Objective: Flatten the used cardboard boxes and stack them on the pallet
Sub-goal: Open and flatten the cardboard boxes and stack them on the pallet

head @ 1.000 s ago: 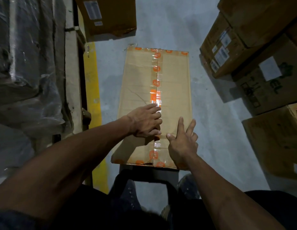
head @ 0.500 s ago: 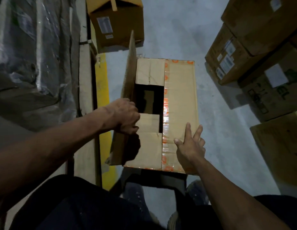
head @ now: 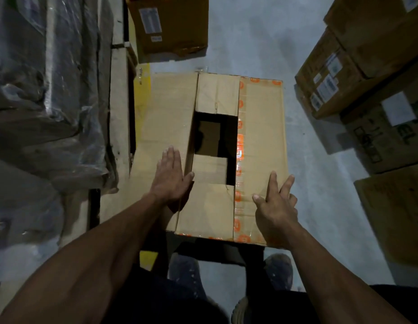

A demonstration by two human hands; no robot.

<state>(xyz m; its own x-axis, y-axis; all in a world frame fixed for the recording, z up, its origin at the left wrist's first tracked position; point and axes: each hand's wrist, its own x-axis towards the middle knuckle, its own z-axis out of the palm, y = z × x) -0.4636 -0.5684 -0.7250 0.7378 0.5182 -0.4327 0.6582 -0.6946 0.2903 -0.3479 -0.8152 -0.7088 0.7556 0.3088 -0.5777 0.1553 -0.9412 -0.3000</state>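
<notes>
A brown cardboard box (head: 261, 136) with orange-printed tape stands on the concrete floor in front of my feet. Its left top flap (head: 166, 118) is folded out to the left, and a dark opening shows between the two short inner flaps. My left hand (head: 170, 178) lies flat on the near part of that open flap, fingers straight. On the right flap, still lying closed, my right hand (head: 274, 206) presses with spread fingers near the box's near edge.
A wooden pallet (head: 118, 94) with plastic-wrapped goods (head: 46, 90) runs along the left, beside a yellow floor line. Another box (head: 170, 24) sits at the far end. Stacked boxes (head: 366, 78) line the right side. My shoes (head: 278, 270) are at the box's near edge.
My left hand pulled the left flap up from the taped seam, swung it over to the left and now lies flat on it. My right hand stayed pressed on the right flap.
</notes>
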